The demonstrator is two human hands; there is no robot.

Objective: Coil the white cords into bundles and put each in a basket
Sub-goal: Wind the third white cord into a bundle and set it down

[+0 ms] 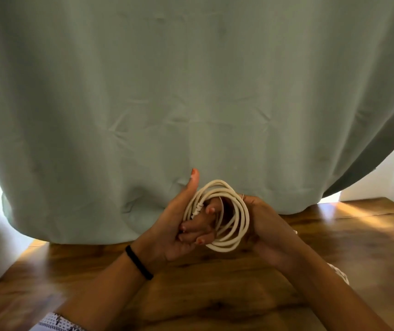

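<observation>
While the cord (217,215) is held up in front of a green cloth (191,91), it is seen wound into a round bundle of several white loops, above a wooden floor (215,295) and between both hands. The left hand (176,225) is curled through the coil from the left: its fingers (198,229) are passed inside the loops and closed on them, and its thumb is raised straight up beside the coil's left edge. The right hand (265,225) is set against the coil's right side, and the loops are gripped there (its fingertips are hidden behind the cord). A black band (139,262) is worn on the left wrist, and a thin ring is seen on a right finger. A patterned garment (57,323) is seen at the lower edge.
</observation>
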